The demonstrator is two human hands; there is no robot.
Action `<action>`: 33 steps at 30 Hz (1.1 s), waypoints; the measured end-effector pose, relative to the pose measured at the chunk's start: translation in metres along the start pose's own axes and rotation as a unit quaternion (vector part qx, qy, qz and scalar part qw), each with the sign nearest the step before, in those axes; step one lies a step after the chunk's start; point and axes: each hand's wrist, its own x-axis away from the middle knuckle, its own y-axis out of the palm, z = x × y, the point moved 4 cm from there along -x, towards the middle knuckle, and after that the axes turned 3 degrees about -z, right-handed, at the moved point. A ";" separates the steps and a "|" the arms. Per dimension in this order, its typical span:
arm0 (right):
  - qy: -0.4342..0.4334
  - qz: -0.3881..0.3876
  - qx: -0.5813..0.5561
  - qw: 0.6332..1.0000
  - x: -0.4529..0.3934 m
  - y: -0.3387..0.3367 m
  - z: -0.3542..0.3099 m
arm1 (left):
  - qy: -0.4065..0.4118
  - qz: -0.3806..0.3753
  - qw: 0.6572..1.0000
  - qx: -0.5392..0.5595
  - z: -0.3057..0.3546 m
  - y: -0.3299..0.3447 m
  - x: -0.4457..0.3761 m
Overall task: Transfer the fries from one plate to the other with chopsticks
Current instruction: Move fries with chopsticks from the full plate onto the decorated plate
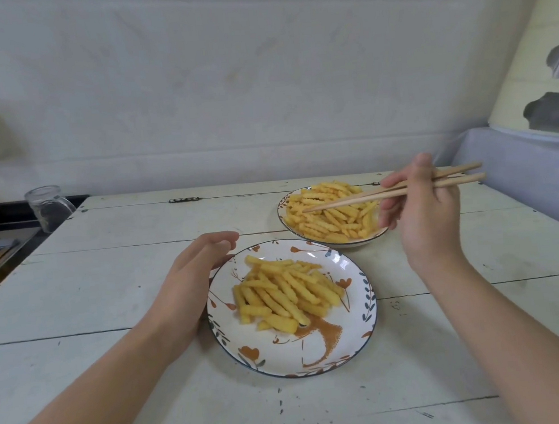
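Note:
Two white plates with a leaf and flower pattern stand on the table. The near plate point(354, 333) carries a pile of fries point(284, 295) on its far half. The far plate point(283, 208) is heaped with crinkle-cut fries point(332, 221). My right hand point(422, 214) grips a pair of wooden chopsticks point(364, 198), whose tips are together and rest over the far plate's fries; I cannot tell whether a fry is pinched. My left hand point(189, 279) lies on its edge against the near plate's left rim, fingers extended.
The whitewashed plank table point(110, 292) ends at a white wall behind. A clear glass jar point(48, 208) stands off the table's far left corner, above a dark ledge. A pale blue cloth point(519, 173) covers something to the right.

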 end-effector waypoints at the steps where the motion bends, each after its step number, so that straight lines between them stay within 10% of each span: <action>1: 0.007 0.004 -0.018 1.000 0.000 -0.002 -0.003 | 0.001 -0.001 1.000 0.001 0.000 0.000 0.000; 16: 0.044 -0.277 -0.088 0.956 0.036 0.041 -0.005 | -0.027 0.013 0.999 0.030 0.006 0.003 0.006; 24: 0.006 -0.049 0.015 0.999 0.006 0.004 0.002 | -0.031 0.012 0.999 0.028 0.005 0.003 0.006; 33: -0.019 -0.076 0.094 0.993 0.005 0.014 0.016 | -0.024 0.009 0.999 0.022 0.004 0.003 0.005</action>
